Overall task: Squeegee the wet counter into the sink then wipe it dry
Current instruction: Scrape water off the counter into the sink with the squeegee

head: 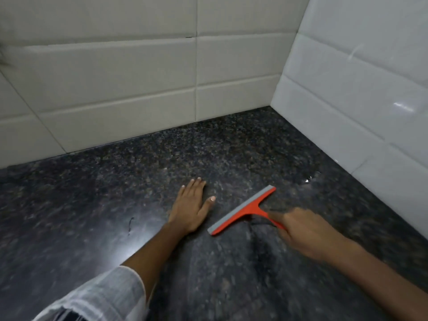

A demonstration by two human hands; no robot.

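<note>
A red squeegee (245, 210) with a grey rubber blade lies with its blade on the dark speckled granite counter (92, 205), angled from lower left to upper right. My right hand (303, 232) is closed around its red handle, just right of the blade. My left hand (192, 205) rests flat on the counter, palm down with fingers together, a short way left of the blade. The counter shines with a wet sheen in places. No sink and no cloth are in view.
White tiled walls (129, 89) meet the counter at the back and on the right (359, 112), forming a corner at the far right. A small dark mark (130, 224) sits on the counter left of my left forearm.
</note>
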